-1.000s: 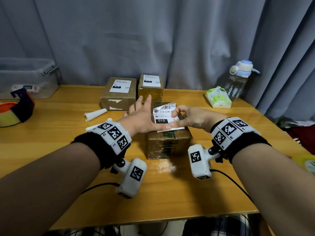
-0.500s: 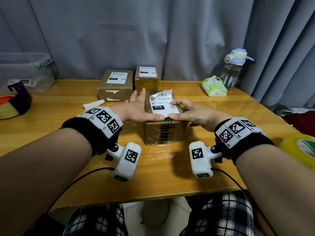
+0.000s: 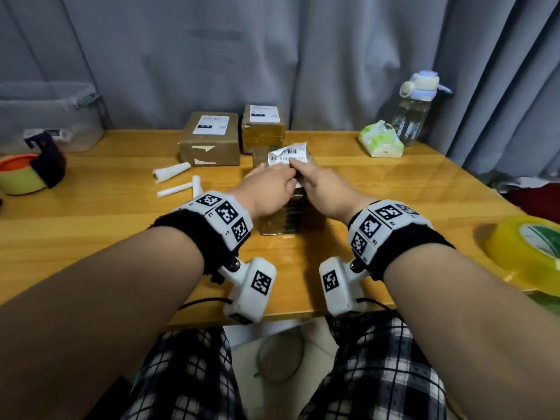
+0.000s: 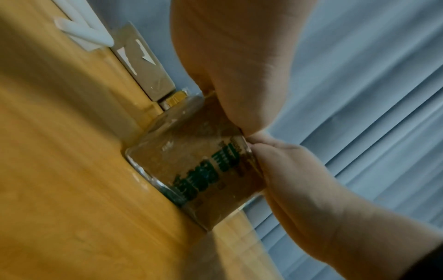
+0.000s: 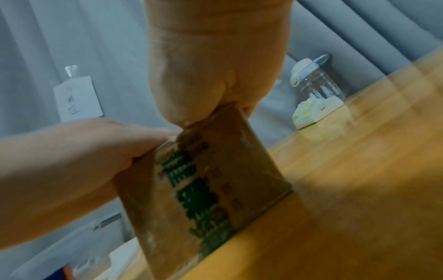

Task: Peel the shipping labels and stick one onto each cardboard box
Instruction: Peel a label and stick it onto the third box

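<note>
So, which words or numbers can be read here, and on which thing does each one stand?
"010 010" and "551": label on the near box, middle digits unclear.
"010": label on the left far box.
Label on the right far box: too blurred.
Green print on the near box's side: unreadable.
Tissue pack, tape roll: too small.

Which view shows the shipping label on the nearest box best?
The head view: the shipping label lies on top of the nearest box, its barcode and digits legible, its far edge curled up. Both wrist views look at that box's taped side from low down; its top and the label are out of sight.
</note>
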Action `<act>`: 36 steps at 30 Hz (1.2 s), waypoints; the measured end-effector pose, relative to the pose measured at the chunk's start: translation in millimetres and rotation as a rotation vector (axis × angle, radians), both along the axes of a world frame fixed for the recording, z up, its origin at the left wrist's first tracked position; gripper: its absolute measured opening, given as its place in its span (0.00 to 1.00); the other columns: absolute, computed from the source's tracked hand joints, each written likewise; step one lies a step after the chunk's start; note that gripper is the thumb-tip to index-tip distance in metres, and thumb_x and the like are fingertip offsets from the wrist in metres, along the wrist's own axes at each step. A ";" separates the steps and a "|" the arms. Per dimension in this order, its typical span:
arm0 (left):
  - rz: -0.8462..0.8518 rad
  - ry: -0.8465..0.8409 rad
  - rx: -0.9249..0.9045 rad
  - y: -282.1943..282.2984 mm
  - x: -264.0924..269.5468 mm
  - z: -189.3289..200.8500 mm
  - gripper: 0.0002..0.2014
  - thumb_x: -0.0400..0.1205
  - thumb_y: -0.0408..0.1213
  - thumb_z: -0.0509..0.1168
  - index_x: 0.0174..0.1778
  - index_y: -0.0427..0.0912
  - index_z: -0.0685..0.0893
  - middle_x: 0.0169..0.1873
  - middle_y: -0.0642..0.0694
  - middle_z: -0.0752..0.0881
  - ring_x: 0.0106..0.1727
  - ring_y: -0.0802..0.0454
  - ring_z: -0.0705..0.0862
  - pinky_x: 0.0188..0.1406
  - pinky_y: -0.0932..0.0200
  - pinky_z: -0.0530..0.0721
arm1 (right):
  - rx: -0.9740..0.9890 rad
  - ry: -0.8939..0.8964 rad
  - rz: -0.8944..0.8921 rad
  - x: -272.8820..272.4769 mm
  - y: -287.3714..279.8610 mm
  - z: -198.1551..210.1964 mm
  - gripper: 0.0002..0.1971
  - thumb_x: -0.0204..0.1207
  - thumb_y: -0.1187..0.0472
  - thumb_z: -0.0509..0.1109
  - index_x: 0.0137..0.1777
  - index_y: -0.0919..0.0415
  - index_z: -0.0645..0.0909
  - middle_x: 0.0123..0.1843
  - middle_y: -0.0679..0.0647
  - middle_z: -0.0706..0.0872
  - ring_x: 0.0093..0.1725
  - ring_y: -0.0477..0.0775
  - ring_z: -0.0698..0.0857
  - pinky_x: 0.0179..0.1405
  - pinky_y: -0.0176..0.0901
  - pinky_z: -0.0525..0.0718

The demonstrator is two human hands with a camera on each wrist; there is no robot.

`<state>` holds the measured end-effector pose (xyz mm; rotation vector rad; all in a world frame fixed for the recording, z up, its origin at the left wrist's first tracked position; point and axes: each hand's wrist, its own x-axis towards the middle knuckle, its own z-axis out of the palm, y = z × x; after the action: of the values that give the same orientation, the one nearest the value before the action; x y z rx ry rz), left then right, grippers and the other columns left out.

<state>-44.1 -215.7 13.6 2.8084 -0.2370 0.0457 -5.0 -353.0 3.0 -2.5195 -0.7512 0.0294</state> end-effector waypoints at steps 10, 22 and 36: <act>0.034 0.234 0.058 32.0 -6.9 9.7 0.24 0.87 0.45 0.43 0.81 0.59 0.52 0.83 0.60 0.47 0.84 0.54 0.42 0.80 0.39 0.33 | 0.194 0.236 -0.018 5.0 -13.6 4.0 0.20 0.87 0.62 0.54 0.77 0.54 0.71 0.84 0.50 0.60 0.84 0.54 0.55 0.82 0.50 0.39; -0.034 -0.140 -0.034 16.7 -5.0 -1.4 0.17 0.85 0.41 0.54 0.66 0.45 0.81 0.65 0.44 0.83 0.66 0.43 0.79 0.66 0.50 0.77 | -0.072 -0.134 -0.041 4.0 -4.0 1.6 0.20 0.86 0.58 0.54 0.76 0.49 0.72 0.74 0.53 0.78 0.75 0.56 0.72 0.78 0.57 0.64; -0.139 0.068 0.147 18.2 20.9 17.1 0.18 0.85 0.47 0.55 0.67 0.40 0.75 0.63 0.38 0.82 0.63 0.38 0.79 0.56 0.56 0.74 | -0.249 -0.113 0.000 16.0 7.6 17.6 0.16 0.81 0.56 0.58 0.63 0.54 0.82 0.61 0.58 0.86 0.62 0.62 0.83 0.62 0.55 0.81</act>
<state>-23.2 -197.5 30.7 2.9237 -0.4352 -0.1033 11.0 -345.3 20.6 -2.7768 -0.8378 -0.0214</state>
